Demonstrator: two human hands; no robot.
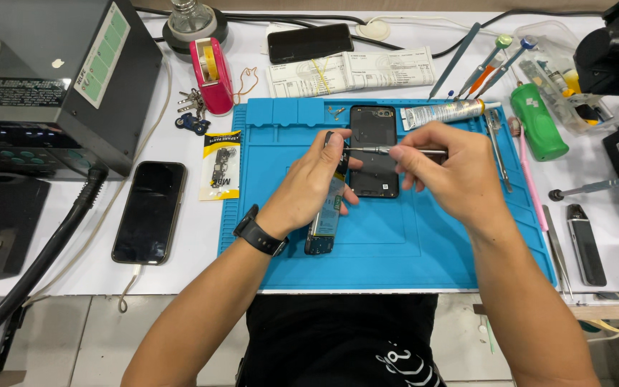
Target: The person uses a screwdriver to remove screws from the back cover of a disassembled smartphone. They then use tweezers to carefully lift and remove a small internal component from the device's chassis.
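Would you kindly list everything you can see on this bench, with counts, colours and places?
work mat: one, blue, centre of the white table
phone back cover: one, black, flat on the mat behind the hands
opened phone: one, edge-on, held on the mat
screwdriver: one, metal, lying across the cover
glue tube: one, white, mat's far edge
phones: two, black, one left of the mat, one at the far edge
parts packet: one, yellow, left of the mat
tape dispenser: one, pink, far left
bottle: one, green, right
tweezers: one, metal, right
left hand: grips the opened phone
right hand: holds the screwdriver
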